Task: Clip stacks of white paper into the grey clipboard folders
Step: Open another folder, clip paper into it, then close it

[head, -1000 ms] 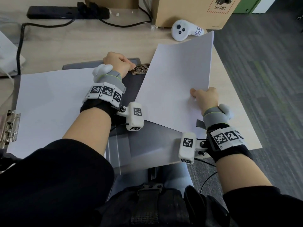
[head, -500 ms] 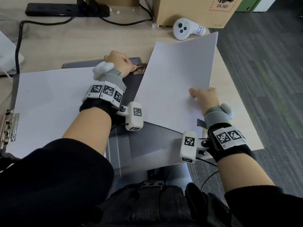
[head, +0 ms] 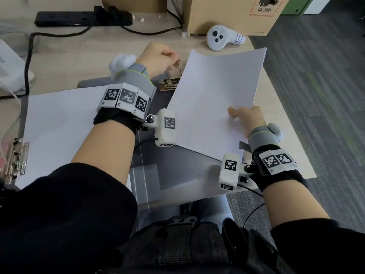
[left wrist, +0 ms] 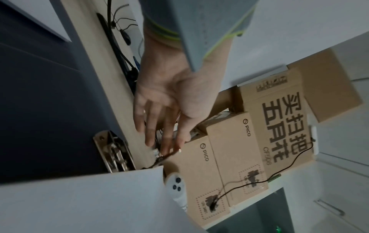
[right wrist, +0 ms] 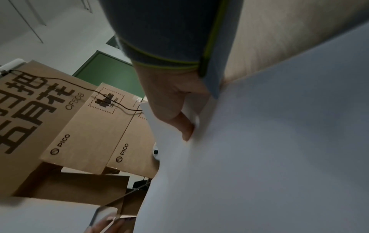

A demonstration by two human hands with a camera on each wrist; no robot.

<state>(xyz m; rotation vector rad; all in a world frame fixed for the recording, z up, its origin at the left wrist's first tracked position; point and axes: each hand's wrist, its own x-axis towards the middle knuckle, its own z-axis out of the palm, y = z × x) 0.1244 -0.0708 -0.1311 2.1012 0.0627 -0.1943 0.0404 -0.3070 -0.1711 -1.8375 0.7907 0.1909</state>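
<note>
An open grey clipboard folder (head: 177,171) lies in front of me, its metal clip (head: 169,84) at the far edge. My right hand (head: 235,115) pinches a stack of white paper (head: 217,91) by its right edge, thumb on top. The stack lies tilted over the folder, one corner by the clip. In the right wrist view the fingers (right wrist: 185,126) curl under the sheets (right wrist: 279,141). My left hand (head: 173,60) hovers just beyond the clip, holding nothing. In the left wrist view that hand (left wrist: 159,141) has relaxed fingers above the clip (left wrist: 113,154).
A second clipboard with white paper (head: 59,125) and its own clip (head: 16,161) lies at the left. A white controller (head: 219,39), cardboard boxes (head: 231,14) and a power strip (head: 83,18) stand at the back. The table edge (head: 292,119) runs along the right.
My left hand has lifted off the clip and moved a little farther away. The right hand still holds the paper, whose corner now sits by the clip.
</note>
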